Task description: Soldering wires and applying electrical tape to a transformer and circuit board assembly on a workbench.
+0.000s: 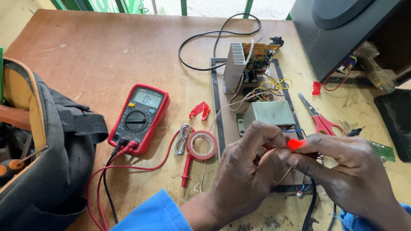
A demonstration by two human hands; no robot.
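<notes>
I am looking down at my two hands, and they are meeting over the bench near the bottom middle of the view. My left hand and my right hand are both holding one small piece of red tape. The fingers of my left hand are pinching it from 9 o'clock, and my right thumb and first finger are pressing together on it from 3 o'clock. I think both hands are holding it so the sticky bit stays flat and tight. Thin wires are hanging just under my hands, so the tape is sitting close to them.

At 12 o'clock from my hands, a grey box part is lying on a dark flat frame, with a silver finned block and a circuit board standing farther up. Red scissors are lying at 2 o'clock, near enough to grab.

At 9 o'clock, a roll of red tape is lying flat just beside a red probe. Farther that way a red meter is facing up so I can read its screen, with its red and black leads plugged in. A dark tool bag is sitting open at the far left edge.
</notes>
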